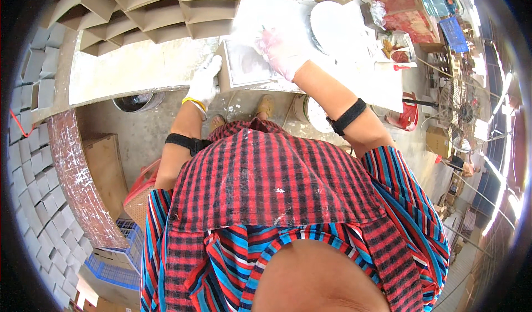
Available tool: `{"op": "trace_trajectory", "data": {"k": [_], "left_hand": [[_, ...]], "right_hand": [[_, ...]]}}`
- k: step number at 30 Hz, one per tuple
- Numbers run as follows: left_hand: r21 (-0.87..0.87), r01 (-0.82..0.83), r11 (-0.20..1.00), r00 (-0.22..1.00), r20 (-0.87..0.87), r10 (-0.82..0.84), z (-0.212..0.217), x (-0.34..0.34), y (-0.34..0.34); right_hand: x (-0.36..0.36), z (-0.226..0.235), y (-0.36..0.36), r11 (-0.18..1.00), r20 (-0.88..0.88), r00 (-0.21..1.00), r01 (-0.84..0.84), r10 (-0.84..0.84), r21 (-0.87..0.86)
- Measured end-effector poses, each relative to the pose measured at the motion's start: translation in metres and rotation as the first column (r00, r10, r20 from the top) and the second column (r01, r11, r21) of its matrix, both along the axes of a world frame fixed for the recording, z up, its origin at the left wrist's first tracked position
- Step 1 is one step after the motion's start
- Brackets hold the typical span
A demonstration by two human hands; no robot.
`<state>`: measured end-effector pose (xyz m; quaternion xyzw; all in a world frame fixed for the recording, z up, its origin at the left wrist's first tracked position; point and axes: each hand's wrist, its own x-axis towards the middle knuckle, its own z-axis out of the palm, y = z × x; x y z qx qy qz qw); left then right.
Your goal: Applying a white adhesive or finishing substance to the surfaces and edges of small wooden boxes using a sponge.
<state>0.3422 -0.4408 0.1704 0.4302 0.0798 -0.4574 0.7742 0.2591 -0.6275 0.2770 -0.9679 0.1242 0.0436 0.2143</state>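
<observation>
A shallow open cardboard box point(223, 67) with a whitish inside sits near the front edge of the white-smeared worktable. My left hand point(206, 82), in a white glove with a yellow band at the wrist, is closed at the box's left wall. Over the box's far right part is my right hand point(279, 52), in a thin pale glove with pinkish fingers. Those fingers look bent together, but glare hides what they hold, if anything. Beside my right hand, a round white shape point(335, 28) lies on the glaring tabletop.
Stacked open cardboard boxes point(208, 9) stand at the far left of the table point(133, 70). Piled grey-white boxes point(41, 195) line the left side. Below the table are a bucket point(134, 102) and a white pail point(318, 114). A fan point(464, 112) stands at right.
</observation>
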Motion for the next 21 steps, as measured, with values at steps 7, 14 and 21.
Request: {"op": "trace_trajectory", "data": {"k": [7,14,21], "left_hand": [[0.070,0.034,0.997,0.997,0.070,-0.039,0.001,0.000,0.002],[0.112,0.068,0.991,0.990,0.113,-0.081,0.030,-0.003,0.000],[0.143,0.073,0.987,0.989,0.119,-0.090,0.020,-0.003,0.000]], "right_hand": [[-0.002,0.037,0.012,0.936,-0.230,0.973,-0.114,0.037,-0.334],[0.001,0.026,-0.005,0.923,-0.242,0.970,-0.103,0.011,-0.371],[-0.026,0.049,0.012,0.937,-0.459,0.875,-0.277,0.155,-0.212]]}}
